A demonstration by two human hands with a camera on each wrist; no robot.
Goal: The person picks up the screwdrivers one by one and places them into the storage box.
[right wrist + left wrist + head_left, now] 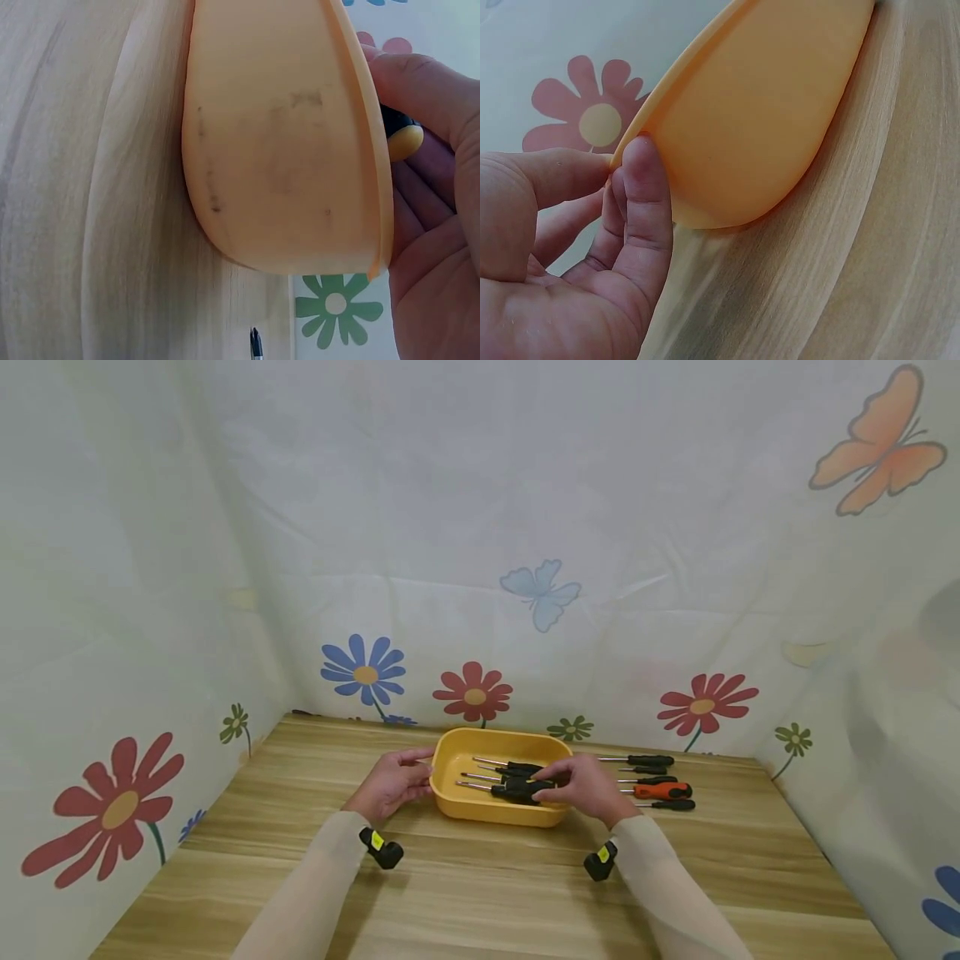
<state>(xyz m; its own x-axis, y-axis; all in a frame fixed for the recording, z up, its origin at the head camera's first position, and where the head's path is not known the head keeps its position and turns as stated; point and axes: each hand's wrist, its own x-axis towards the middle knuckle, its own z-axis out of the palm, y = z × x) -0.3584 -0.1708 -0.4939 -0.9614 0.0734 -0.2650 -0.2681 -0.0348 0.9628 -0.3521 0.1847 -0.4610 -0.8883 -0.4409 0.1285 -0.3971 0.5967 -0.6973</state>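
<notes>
A yellow plastic tub point(495, 812) stands on the table with several black-handled screwdrivers point(506, 767) lying in it, shafts pointing left. At its left end my left hand point(390, 785) pinches the rim, thumb and fingertips meeting at the tub's edge point(727, 142) in the left wrist view. My right hand point(588, 787) reaches over the right end and grips a thick black screwdriver point(517, 790) by its handle, low inside the tub. The right wrist view shows that handle's yellow end point(406, 143) between thumb and fingers, partly hidden behind the tub wall point(277, 150).
To the right of the tub, more screwdrivers lie in a row, one with an orange-red handle point(663, 790) among black ones point(651, 761). The wood-grain table point(480, 893) is enclosed by a flower-printed curtain point(420, 610) at the back and sides.
</notes>
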